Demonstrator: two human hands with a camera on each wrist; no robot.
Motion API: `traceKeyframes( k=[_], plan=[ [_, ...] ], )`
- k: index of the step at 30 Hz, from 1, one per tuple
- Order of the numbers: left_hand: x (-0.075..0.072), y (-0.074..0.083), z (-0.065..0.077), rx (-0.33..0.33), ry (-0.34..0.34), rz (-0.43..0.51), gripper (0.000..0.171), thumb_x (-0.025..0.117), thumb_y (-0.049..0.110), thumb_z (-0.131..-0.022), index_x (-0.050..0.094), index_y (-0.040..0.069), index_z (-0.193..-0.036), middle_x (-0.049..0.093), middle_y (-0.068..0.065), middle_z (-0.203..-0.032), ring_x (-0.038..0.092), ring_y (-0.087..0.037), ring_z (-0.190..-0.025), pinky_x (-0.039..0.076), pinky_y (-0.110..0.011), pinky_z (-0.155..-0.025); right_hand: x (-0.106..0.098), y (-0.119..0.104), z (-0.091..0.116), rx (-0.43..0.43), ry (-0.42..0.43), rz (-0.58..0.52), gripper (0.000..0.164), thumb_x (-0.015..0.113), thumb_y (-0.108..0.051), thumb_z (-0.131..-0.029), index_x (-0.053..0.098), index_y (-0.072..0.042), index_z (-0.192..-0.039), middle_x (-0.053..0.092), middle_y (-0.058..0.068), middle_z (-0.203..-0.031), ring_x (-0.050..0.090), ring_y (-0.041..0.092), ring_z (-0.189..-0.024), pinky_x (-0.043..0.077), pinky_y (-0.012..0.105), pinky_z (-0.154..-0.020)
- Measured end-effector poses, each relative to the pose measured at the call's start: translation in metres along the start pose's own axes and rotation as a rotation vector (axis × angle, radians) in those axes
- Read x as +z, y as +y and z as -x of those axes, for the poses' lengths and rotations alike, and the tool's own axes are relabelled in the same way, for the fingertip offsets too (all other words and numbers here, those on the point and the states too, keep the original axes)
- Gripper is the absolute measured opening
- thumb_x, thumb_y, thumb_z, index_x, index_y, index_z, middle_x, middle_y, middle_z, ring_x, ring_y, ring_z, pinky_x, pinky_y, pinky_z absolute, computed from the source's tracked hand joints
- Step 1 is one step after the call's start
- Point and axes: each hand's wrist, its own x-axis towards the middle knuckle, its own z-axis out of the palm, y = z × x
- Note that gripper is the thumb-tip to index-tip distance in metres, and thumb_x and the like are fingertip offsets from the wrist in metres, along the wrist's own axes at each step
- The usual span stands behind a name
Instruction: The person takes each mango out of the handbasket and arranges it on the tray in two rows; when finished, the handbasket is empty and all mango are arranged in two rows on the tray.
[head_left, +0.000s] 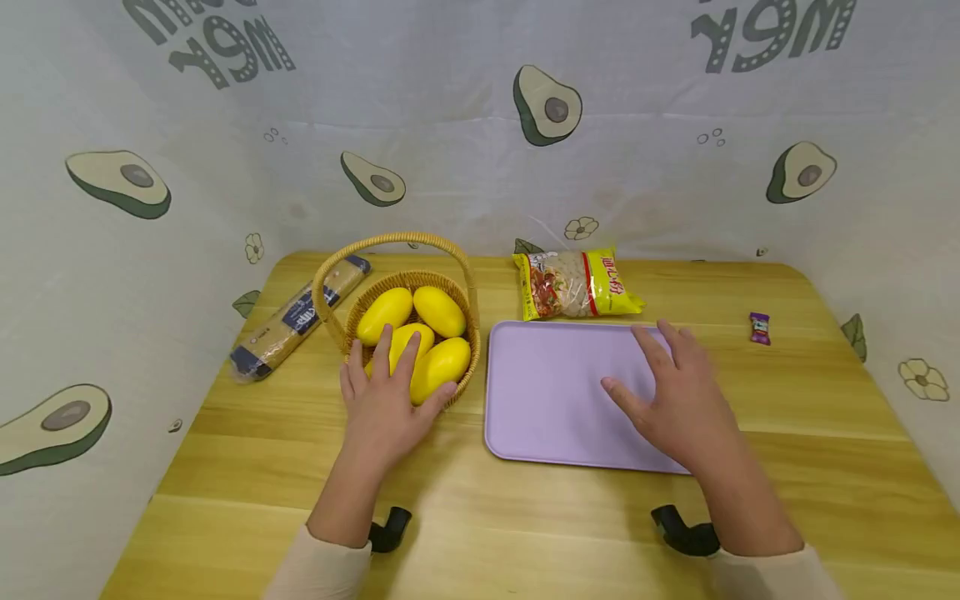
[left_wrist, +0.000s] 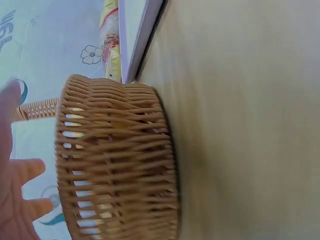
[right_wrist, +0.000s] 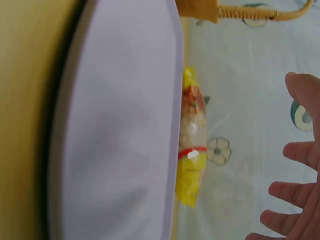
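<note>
A wicker basket (head_left: 474, 312) with a tall arched handle holds several smooth yellow mangoes (head_left: 441, 311). My left hand (head_left: 384, 412) hovers at the near side of the basket with fingers spread, overlapping the front fruits in the head view. In the left wrist view its fingers (left_wrist: 30, 170) are beside the upper rim of the woven wall, gripping nothing. A shallow lilac tray (head_left: 555, 392) lies right of the basket. Over the tray's right side hangs my right hand (head_left: 678, 400), fingers apart and holding nothing; the right wrist view shows them raised above the tray surface.
Behind the tray lies a yellow-ended clear food bag (head_left: 577, 283). A long packet (head_left: 296, 321) with dark blue ends, seemingly dry noodles, rests left of the basket. At the right is a small purple wrapped candy (head_left: 760, 328). An avocado-print curtain (head_left: 465, 125) surrounds the wooden table (head_left: 525, 533).
</note>
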Motion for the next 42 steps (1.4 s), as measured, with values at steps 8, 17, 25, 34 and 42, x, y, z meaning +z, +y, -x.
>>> traceKeyframes(
  k=[8,17,25,34,42],
  plan=[
    [0.005,-0.027,0.019,-0.08,0.12,0.239,0.068,0.058,0.053,-0.099,0.04,0.021,-0.157,0.001,-0.011,-0.172,-0.003,-0.048,-0.155,0.019,-0.078,-0.114,0.025,-0.042,0.019,-0.113,-0.016,-0.117,0.076,0.075,-0.039,-0.091,0.043,-0.011,-0.154,0.035,0.025,-0.159,0.031,0.049,-0.146,0.036,0.071,-0.11],
    [0.024,-0.041,0.014,-0.294,0.343,0.838,0.044,0.055,0.029,-0.105,0.052,0.008,-0.143,0.006,-0.013,-0.169,0.022,-0.043,-0.151,0.029,-0.066,-0.118,0.054,-0.098,0.02,-0.284,-0.092,-0.302,0.074,0.078,-0.043,-0.088,0.048,-0.021,-0.152,0.043,0.007,-0.159,0.045,0.032,-0.144,0.048,0.057,-0.108],
    [0.04,-0.04,-0.007,-0.437,0.461,1.063,0.034,0.051,0.02,-0.106,0.057,0.002,-0.134,0.035,-0.014,-0.16,0.02,-0.03,-0.156,0.017,-0.051,-0.128,0.057,-0.134,-0.02,-0.43,-0.126,-0.418,0.074,0.08,-0.041,-0.087,0.051,-0.018,-0.15,0.046,0.006,-0.157,0.047,0.028,-0.144,0.045,0.053,-0.113],
    [0.055,-0.043,-0.011,-0.388,0.525,1.041,0.028,0.052,0.012,-0.103,0.059,0.002,-0.129,0.04,-0.015,-0.152,0.026,-0.031,-0.153,0.018,-0.051,-0.127,0.062,-0.151,-0.081,-0.507,-0.327,-0.315,0.072,0.081,-0.042,-0.085,0.055,-0.015,-0.147,0.05,0.007,-0.154,0.047,0.027,-0.144,0.041,0.048,-0.117],
    [0.055,-0.046,-0.009,-0.379,0.502,1.033,0.029,0.052,0.015,-0.104,0.059,0.006,-0.13,0.038,-0.013,-0.156,0.023,-0.032,-0.155,0.016,-0.053,-0.127,0.066,-0.153,-0.108,-0.536,-0.507,-0.231,0.068,0.082,-0.038,-0.085,0.058,-0.016,-0.145,0.052,0.005,-0.153,0.045,0.025,-0.145,0.037,0.045,-0.121]
  ],
)
